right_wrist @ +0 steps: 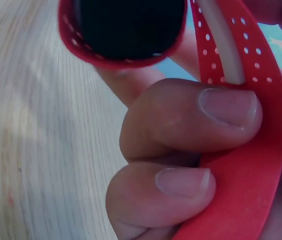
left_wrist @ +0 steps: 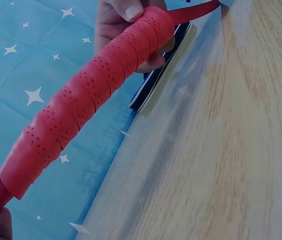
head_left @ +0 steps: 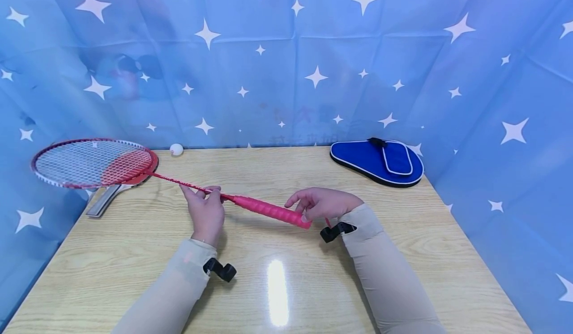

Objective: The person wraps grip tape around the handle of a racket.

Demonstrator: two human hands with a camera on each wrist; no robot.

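A badminton racket [head_left: 187, 185] with a red frame is held slanting above the table, its strung head to the left. My left hand [head_left: 207, 217] grips the thin shaft just beyond the handle, palm up from below. Red perforated grip tape [left_wrist: 83, 97] wraps the handle in overlapping turns. By the butt end, my right hand [head_left: 330, 204] holds the tape's loose length [right_wrist: 246, 175] with curled fingers. The dark butt [right_wrist: 131, 30] shows above those fingers in the right wrist view. A pale narrow strip lies against the tape there.
Partly behind the racket head lies a red table tennis paddle [head_left: 153, 162] at the table's left edge. A white ball [head_left: 176, 149] sits at the back edge. The blue paddle case [head_left: 364, 160] lies back right on the wooden table [head_left: 250, 284]. Blue star-patterned curtains [head_left: 268, 65] enclose the back and sides.
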